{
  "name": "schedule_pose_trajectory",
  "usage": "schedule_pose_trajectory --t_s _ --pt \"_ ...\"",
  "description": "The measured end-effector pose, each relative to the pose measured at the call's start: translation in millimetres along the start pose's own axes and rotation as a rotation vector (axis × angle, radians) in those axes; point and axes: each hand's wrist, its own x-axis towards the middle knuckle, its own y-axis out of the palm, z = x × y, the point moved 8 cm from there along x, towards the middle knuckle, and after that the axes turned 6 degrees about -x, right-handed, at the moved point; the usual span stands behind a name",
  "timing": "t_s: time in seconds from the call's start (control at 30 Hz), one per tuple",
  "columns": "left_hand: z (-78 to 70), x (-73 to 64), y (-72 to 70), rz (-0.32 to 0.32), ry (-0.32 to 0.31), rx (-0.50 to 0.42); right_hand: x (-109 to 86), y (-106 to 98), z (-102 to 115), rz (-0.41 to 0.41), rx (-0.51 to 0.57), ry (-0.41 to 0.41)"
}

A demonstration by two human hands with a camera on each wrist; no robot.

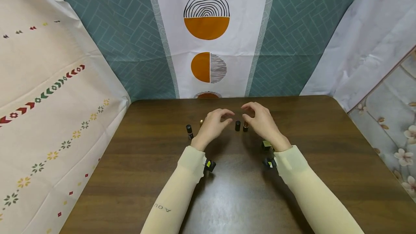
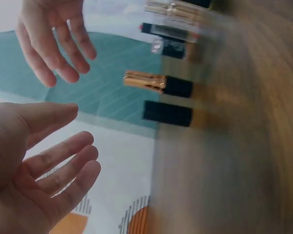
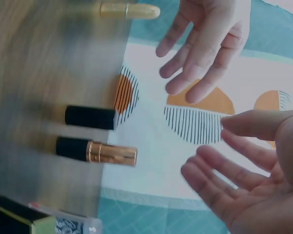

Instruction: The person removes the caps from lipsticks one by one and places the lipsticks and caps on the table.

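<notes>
Both hands hover above the far part of the table, fingers loosely bent, facing each other and holding nothing. Between them, below the fingertips, a black lipstick cap [image 1: 238,125] stands upright beside an uncapped lipstick [image 1: 245,126] with a black base and a copper-gold upper part [image 3: 112,153]. The two stand slightly apart. My left hand [image 1: 212,124] is left of the cap. My right hand [image 1: 260,120] is above and right of the lipstick, partly covering it in the head view. Neither hand touches anything.
A black tube [image 1: 189,131] and a gold tube [image 3: 129,10] stand to the left. On the right are a black-and-gold box [image 1: 266,145] and several more tubes, one of them dark with a clear section [image 2: 168,32]. Patterned cloth hangs behind the wooden table [image 1: 146,169].
</notes>
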Motion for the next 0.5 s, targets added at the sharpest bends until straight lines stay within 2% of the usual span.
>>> schedule_pose_trajectory --t_s 0.13,0.3,0.5 --pt "-2.6 -8.5 -17.8 -0.050 -0.004 -0.008 -5.1 6.5 5.1 -0.003 0.098 -0.037" --pt "-3.3 -18.3 -41.0 -0.111 -0.022 0.001 -6.5 23.5 6.0 0.067 0.144 -0.048" --pt "2.6 -20.9 -53.6 -0.129 -0.045 0.072 -3.7 44.6 6.9 0.139 0.156 -0.086"
